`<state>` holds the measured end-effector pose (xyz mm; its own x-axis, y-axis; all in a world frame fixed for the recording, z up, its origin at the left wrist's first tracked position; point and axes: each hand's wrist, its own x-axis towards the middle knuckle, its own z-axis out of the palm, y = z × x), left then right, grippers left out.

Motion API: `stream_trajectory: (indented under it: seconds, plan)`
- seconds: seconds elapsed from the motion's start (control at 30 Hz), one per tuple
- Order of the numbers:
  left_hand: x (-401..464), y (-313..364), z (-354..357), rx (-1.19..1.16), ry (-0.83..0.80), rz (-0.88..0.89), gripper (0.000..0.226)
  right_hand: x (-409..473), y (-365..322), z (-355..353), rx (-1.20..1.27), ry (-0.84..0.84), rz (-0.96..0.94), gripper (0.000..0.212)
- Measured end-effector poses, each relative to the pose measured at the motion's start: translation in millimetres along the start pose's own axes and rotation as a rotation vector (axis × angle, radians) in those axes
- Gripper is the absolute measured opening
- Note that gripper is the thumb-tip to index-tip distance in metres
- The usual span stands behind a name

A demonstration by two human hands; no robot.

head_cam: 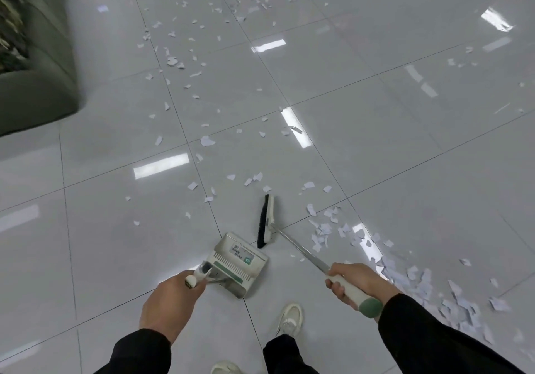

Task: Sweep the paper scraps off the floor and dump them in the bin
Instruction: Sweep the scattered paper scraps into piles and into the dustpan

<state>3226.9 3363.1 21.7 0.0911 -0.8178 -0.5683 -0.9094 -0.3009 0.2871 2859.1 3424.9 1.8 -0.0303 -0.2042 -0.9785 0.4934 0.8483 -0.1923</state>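
- Green sofa (34, 64) at far left, on glossy white tile floor (115, 229).
- Left grip (168, 301) curled round dustpan (238, 260) handle, pan on floor.
- Broom (267, 223) head just beside pan; right grip (356, 284) closed round its handle.
- Paper scraps (411, 281) heaped at right, others scattered ahead.
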Motion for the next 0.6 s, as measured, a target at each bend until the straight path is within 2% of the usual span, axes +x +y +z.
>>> stream_trajectory:
  seconds: [0.23,0.43,0.6]
  plan:
    - [20,59,18,0.033,-0.040,0.065,0.036,-4,-33,-115,-0.029,0.164,-0.011,0.019]
    - [29,100,27,0.038,-0.037,0.101,0.043,-10,-65,-159,-0.002,0.247,-0.110,0.011]
    - [28,107,30,0.015,-0.014,0.113,0.048,-17,-64,-167,-0.001,0.265,-0.155,0.017]
